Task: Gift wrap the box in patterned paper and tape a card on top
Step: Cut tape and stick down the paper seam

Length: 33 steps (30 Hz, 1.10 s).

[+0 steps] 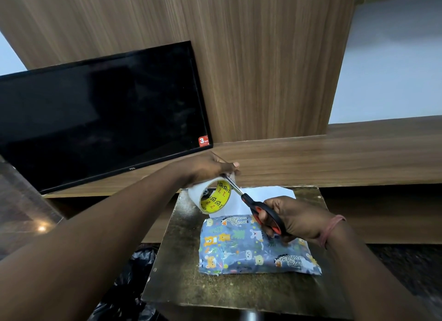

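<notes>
One wrapped box (259,245) and one white card (260,196) lie on the desk (181,261); left hand (208,167) grips one tape roll (210,196) (yellow core), right hand (289,220) clasps one pair of scissors (258,207).

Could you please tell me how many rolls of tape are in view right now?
1. The tape roll is held up by the left hand above the small table's far-left corner, with the scissors at its strip. Others may be out of view.

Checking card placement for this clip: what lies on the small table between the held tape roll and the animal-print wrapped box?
In the head view, a white sheet of paper, partly hidden by the black-and-orange scissors, lies there.
</notes>
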Each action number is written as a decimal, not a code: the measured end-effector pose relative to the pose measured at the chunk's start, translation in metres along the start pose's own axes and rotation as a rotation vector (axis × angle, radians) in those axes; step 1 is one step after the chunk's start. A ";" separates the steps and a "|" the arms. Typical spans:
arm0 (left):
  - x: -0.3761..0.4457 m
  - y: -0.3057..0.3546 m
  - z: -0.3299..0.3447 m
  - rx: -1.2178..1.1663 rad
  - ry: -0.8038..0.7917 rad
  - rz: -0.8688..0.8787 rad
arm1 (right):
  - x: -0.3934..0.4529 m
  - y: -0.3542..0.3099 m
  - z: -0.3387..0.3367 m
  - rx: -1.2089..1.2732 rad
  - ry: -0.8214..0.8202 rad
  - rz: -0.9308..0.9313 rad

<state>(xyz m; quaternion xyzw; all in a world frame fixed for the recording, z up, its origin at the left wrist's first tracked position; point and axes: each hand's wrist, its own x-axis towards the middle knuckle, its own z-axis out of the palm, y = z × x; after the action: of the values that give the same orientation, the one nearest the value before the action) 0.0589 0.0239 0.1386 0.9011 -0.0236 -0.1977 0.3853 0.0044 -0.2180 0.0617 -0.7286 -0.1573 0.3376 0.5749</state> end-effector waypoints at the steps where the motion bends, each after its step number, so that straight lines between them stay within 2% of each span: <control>1: 0.000 0.000 0.000 0.001 -0.007 0.001 | -0.001 0.000 0.000 -0.005 -0.001 0.003; 11: -0.004 -0.005 0.001 0.029 0.012 -0.002 | -0.004 -0.003 -0.005 -0.097 0.033 0.014; 21: -0.008 -0.010 0.023 -0.004 0.020 0.070 | -0.026 -0.019 -0.005 -0.223 -0.085 0.067; 27: -0.013 -0.009 0.038 -0.220 -0.040 0.141 | -0.034 -0.016 -0.001 -0.132 -0.114 0.086; 33: -0.016 -0.009 0.036 -0.385 -0.079 0.023 | -0.031 -0.017 -0.002 -0.100 -0.095 0.070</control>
<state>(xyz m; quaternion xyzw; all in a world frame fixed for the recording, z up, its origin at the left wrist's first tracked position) 0.0295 0.0090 0.1150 0.8020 -0.0110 -0.2292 0.5514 -0.0142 -0.2332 0.0874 -0.7445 -0.1756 0.3835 0.5176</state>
